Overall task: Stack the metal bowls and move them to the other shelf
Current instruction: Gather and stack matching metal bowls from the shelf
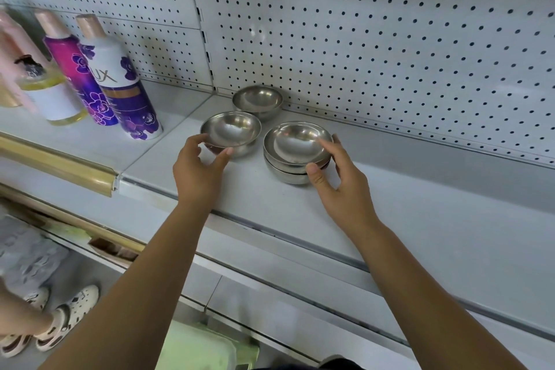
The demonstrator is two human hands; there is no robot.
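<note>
Steel bowls (257, 97), shiny, shallow, round, on grey shelf (405, 204)

Grey metal shelf (390, 219) holding one steel bowl (257, 99) at the far edge, a left stack (230, 129) and right stack (297, 144) of bowls nearer, toiletry bottles (126, 81) further left.

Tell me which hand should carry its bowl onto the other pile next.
Left. The left hand pinches the rim of the front-left bowl, seemingly the lighter load, while the right hand grips the taller stack, which is better left standing.
</note>
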